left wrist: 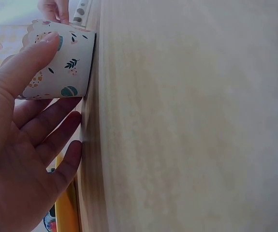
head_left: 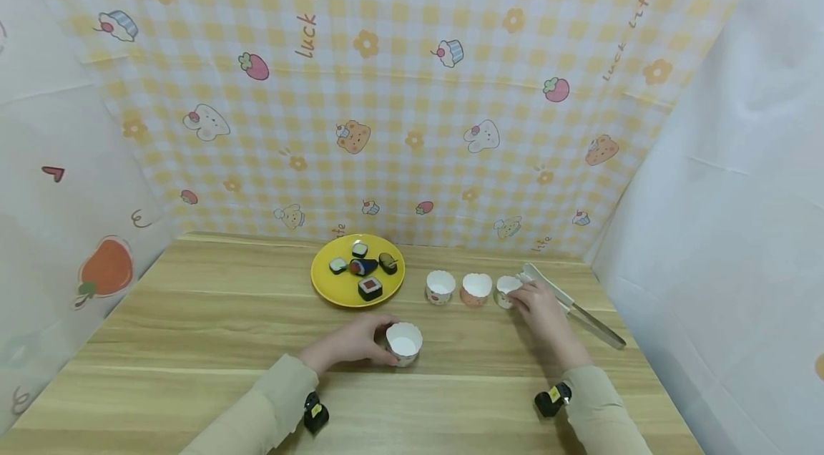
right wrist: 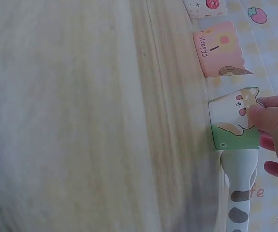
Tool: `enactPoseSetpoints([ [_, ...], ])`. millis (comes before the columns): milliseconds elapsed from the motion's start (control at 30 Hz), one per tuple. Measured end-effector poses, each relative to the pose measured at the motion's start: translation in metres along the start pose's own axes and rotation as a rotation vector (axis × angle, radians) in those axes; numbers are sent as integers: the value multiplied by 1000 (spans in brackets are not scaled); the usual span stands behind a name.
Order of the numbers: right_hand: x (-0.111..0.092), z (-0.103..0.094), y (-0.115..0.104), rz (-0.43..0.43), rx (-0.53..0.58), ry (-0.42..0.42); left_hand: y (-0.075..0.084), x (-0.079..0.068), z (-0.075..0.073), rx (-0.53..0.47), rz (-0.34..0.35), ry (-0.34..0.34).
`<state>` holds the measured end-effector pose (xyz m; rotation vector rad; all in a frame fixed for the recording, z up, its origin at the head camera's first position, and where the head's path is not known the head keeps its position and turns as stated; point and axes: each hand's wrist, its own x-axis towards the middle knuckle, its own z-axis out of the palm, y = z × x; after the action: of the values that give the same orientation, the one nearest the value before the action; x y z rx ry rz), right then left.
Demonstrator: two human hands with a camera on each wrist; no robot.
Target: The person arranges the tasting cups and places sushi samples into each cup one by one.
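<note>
Near the middle of the table my left hand [head_left: 354, 342] holds a white paper baking cup [head_left: 404, 344] between thumb and fingers. Its printed leaves and small pictures show on the wall [left wrist: 73, 63] in the left wrist view. Farther back on the right, my right hand [head_left: 539, 308] pinches the rim of another paper cup [head_left: 506, 290]. That one carries a dog face over a green base [right wrist: 235, 118]. To its left stand a pink paper cup [head_left: 476, 290] and a white paper cup [head_left: 440, 287], all upright with open tops.
A yellow plate [head_left: 325, 290] at the back bears several sushi-like pieces [head_left: 370, 288]. Right behind the right hand lies a long utensil [head_left: 599, 326] with white, grey-spotted ends and a metal handle. A checkered cloth [head_left: 412, 97] hangs along the table's back edge.
</note>
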<state>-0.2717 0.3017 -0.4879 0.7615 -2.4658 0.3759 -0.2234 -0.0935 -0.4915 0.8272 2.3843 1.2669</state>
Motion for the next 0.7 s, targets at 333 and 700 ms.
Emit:
enactPoseSetpoints([
  [333,1,-1,0,-17,9,18,1,0,-1,-7,5,-2],
  [700,3,-4,-3,-25,7,17,-2,0,0,0,17,-3],
])
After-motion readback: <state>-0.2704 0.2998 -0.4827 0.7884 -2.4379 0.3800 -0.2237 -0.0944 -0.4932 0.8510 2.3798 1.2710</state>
